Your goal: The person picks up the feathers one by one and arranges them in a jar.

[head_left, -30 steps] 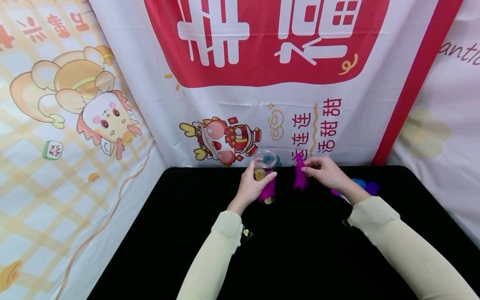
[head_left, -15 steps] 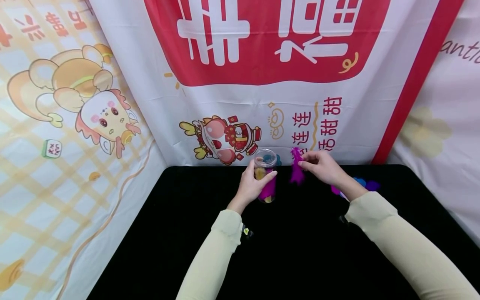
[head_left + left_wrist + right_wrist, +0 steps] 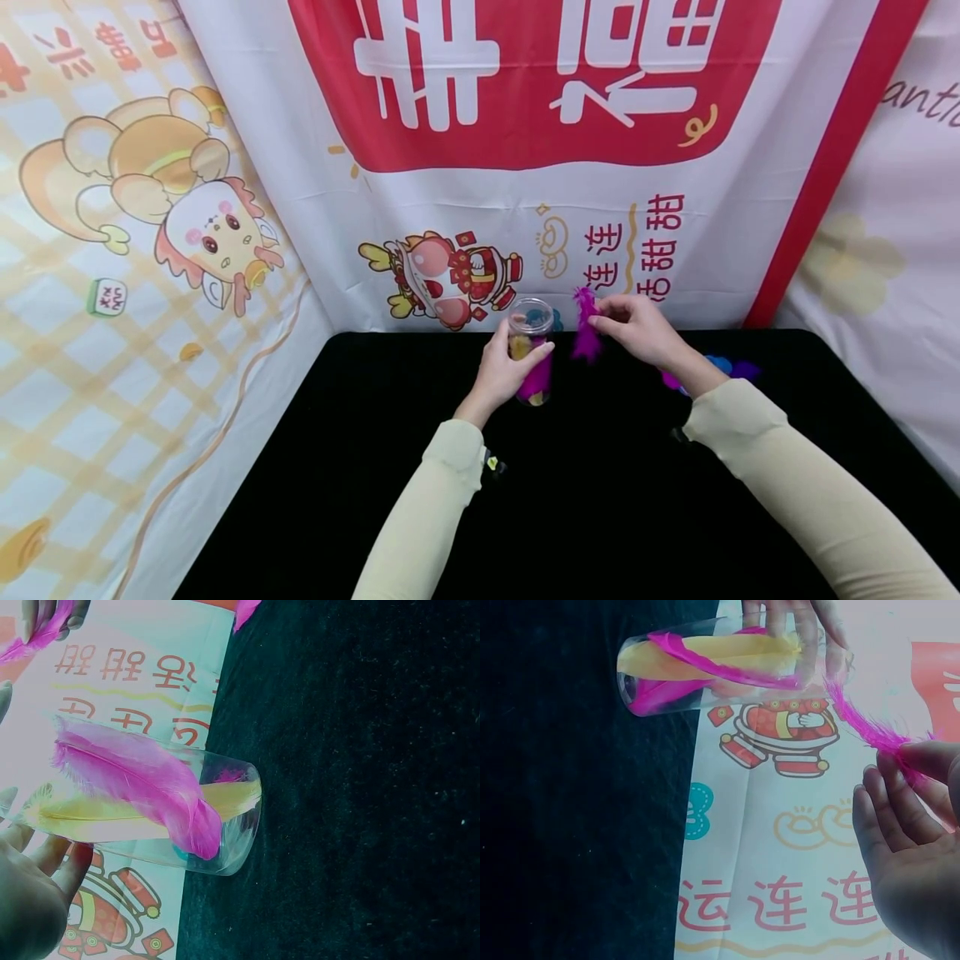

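In the head view, my left hand grips a clear jar round its side, near the back edge of the black table. Through its wall I see magenta feathers and a yellow feather. The jar's mouth faces up and no lid shows on it. To the right, my right hand pinches another magenta feather between thumb and fingertips. That feather hangs beside the jar's rim, apart from it. The right wrist view shows its wispy end pointing toward the jar's mouth.
Blue, purple and magenta feathers lie on the table to the right, partly hidden behind my right wrist. A printed cloth backdrop rises along the table's back edge. Black cloth covers the table.
My right hand has moved left and slightly up, carrying the magenta feather closer to the jar. The left hand and jar have stayed in place.
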The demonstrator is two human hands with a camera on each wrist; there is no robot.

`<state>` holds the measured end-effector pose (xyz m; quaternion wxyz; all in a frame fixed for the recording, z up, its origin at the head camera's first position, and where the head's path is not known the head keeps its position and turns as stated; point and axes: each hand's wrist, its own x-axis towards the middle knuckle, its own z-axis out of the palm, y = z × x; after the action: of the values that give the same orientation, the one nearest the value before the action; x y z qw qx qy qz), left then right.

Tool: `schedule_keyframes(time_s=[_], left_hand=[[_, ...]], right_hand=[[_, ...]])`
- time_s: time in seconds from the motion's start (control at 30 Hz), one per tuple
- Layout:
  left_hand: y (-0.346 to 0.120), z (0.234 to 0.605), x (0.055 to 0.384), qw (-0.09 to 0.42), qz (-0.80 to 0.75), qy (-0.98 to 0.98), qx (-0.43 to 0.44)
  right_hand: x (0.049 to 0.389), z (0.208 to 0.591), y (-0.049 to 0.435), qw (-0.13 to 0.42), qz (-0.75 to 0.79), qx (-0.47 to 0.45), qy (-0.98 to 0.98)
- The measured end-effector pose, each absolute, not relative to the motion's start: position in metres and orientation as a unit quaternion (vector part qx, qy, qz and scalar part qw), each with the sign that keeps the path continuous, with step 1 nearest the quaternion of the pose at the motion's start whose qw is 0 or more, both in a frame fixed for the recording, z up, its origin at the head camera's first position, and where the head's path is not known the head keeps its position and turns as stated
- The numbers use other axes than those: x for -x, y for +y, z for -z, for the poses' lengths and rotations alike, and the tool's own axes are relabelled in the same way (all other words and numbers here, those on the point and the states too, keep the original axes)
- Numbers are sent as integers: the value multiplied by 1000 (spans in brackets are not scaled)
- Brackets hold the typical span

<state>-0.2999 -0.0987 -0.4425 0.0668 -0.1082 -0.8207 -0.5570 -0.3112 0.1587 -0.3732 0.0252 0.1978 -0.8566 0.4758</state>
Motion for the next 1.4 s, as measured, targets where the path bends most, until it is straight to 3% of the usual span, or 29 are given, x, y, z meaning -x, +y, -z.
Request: schedule_keyframes(time_s=[0.27, 0.8, 1.4], left_hand=[[-100, 444, 300, 60, 557, -821, 110], [-99, 444, 299, 71, 553, -823, 111], [-99, 445, 300, 70, 560, -817, 115]], right_hand=[[310, 369, 155, 21, -480, -205, -853], [313, 364, 140, 79, -472, -249, -842], [314, 356, 118, 80, -482, -247, -836]])
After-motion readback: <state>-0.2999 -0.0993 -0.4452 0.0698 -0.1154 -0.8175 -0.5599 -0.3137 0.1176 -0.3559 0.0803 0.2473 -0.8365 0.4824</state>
